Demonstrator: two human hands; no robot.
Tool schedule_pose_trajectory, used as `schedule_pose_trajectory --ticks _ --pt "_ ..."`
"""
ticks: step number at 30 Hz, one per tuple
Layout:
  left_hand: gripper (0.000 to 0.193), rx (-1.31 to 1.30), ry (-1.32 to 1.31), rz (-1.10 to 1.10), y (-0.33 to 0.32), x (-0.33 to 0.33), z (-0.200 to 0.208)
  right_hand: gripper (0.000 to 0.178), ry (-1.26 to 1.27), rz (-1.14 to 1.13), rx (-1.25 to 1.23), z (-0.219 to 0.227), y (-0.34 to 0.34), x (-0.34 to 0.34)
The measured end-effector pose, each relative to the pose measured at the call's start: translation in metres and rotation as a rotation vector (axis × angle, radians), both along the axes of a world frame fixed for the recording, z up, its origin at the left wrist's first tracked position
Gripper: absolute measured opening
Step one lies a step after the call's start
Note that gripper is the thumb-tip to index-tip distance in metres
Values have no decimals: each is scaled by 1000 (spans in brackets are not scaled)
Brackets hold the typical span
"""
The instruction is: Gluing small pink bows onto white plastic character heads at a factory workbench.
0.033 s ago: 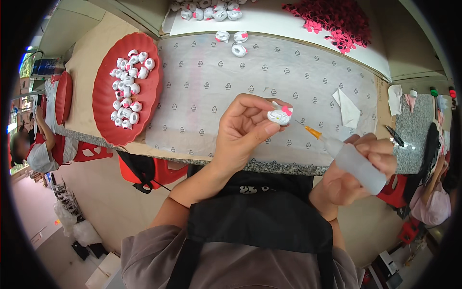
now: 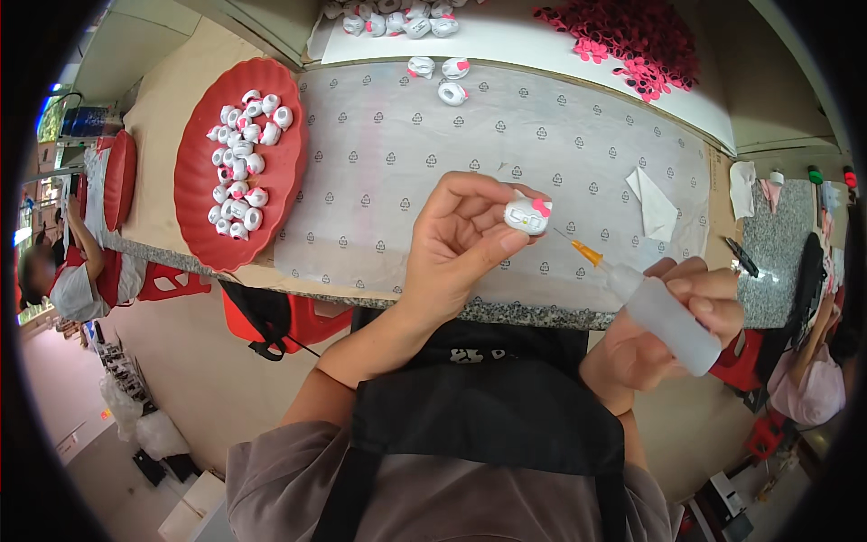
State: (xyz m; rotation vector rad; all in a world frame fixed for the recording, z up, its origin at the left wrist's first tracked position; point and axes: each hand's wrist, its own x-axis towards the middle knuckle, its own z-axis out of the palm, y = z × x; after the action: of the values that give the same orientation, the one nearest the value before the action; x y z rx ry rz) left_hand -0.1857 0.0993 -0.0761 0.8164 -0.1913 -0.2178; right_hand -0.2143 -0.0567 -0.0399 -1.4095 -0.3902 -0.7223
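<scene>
Left hand of the person, as I view it through the head camera, with thumb and fingertips pinched together on a small, glossy white, rounded figure head bearing a pink bow at its upper right. This figure head is raised above the worktop, a grey speckled stone surface, near the middle of my view. Right hand clamped around a translucent whitish squeeze bottle, tilted so that its amber conical nozzle and fine needle point up and left. The needle's end lies just beside the figure head; I cannot tell whether the two touch. Beneath both, a pale sheet printed with rows of small dark symbols covers much of the worktop; a folded white paper rests on its right part. To the left, a red oval tray with a scalloped rim contains many small white pieces. At the sheet's far edge lie three similar white pieces. Beyond, a white shelf bears further white pieces and a heap of deep-pink flower shapes.
</scene>
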Motion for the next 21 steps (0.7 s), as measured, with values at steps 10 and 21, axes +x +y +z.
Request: schedule_pose_trajectory --ticks 10,21 --pt "35 32 -27 5 8 -4 3 48 -21 118 -115 5 10 -6" --pt "35 47 -31 -2 8 -3 3 42 -68 -91 -110 -3 23 -5"
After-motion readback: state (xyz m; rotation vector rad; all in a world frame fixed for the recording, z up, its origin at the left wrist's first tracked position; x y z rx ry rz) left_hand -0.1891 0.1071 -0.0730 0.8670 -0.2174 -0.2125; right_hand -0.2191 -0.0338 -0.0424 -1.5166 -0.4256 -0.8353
